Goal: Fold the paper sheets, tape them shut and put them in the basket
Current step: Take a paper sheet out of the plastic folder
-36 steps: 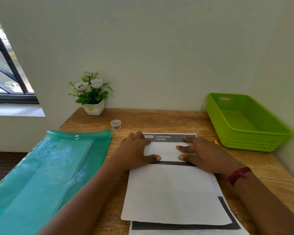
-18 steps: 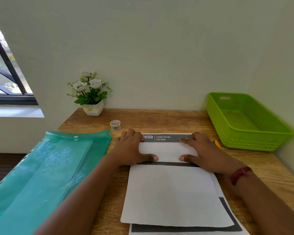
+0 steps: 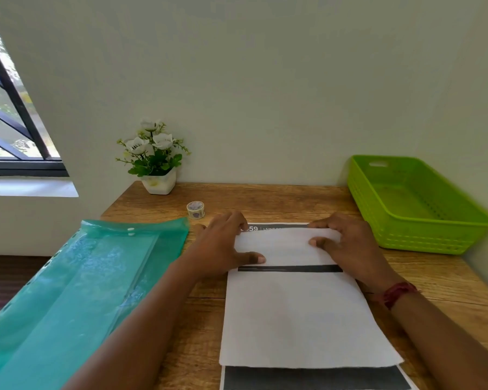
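Basket [image 3: 423, 243] R of sheets [image 3: 302, 319]; folder [image 3: 76, 291] L; tape [image 3: 195, 209], plant [image 3: 152, 159] behind; prob. two stacked.

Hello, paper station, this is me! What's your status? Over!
Left hand flat on paper sheet, right hand pinching its folded flap. Not taped yet. Basket empty, nothing in the way.

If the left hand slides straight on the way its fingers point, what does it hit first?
Likely nothing soon: the left hand points away and slightly right, across the printed header, then bare table to the wall. The tape roll sits just left of that line, though depth is unclear.
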The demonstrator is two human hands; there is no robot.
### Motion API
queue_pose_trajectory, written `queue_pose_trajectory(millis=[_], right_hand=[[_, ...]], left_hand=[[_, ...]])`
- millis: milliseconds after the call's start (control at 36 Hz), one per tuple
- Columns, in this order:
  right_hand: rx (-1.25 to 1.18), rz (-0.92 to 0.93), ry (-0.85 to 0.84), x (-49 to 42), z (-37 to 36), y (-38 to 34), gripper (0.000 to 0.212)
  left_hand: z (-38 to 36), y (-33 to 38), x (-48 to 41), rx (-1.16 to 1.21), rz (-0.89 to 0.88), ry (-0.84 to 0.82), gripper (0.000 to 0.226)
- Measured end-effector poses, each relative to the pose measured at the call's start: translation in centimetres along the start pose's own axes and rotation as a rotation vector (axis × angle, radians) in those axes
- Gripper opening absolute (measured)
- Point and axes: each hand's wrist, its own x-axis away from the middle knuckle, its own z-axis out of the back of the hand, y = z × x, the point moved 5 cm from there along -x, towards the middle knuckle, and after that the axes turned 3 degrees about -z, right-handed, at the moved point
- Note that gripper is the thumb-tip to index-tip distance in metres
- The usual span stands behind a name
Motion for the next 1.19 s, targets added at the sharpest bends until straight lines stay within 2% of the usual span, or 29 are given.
queue_pose_trajectory(millis=[83, 139, 500, 722, 833, 917, 1056, 1194], right_hand=[[-0.100, -0.055, 0.091, -0.1, 0.6, 0.0, 0.018], [-0.157, -0.075, 0.133, -0.1, 0.9, 0.2, 0.018], [-0.264, -0.081, 0.169, 0.1, 1.1, 0.0, 0.014], [-0.259, -0.073, 0.192, 0.3, 1.3, -0.2, 0.015], [-0.252, -0.017, 0.167, 0.3, 1.1, -0.1, 0.025], [-0.169, 0.075, 0.129, 0.3, 0.7, 0.0, 0.017], [-0.036, 0.189, 0.002, 0.4, -0.5, 0.3, 0.025], [0.087, 0.154, -0.128, 0.7, -1.1, 0.3, 0.025]], left_hand=[[0.6, 0.1, 0.0, -0.053, -0.002, 0.080, 0.076], [0.9, 0.1, -0.1, -0.043, 0.002, 0.106, 0.075], [2.8, -0.3, 0.2, 0.053, 0.020, 0.310, 0.022], [3.6, 0.7, 0.9, 0.063, -0.044, 0.376, 0.008], [3.7, 1.0, 1.1, 0.042, -0.062, 0.376, 0.010], [3.5, 1.0, 1.2, 0.026, -0.054, 0.353, 0.010], [2.1, 0.9, 0.9, 0.003, -0.068, 0.221, 0.020], [1.0, 0.8, 0.9, -0.048, -0.016, 0.079, 0.019]])
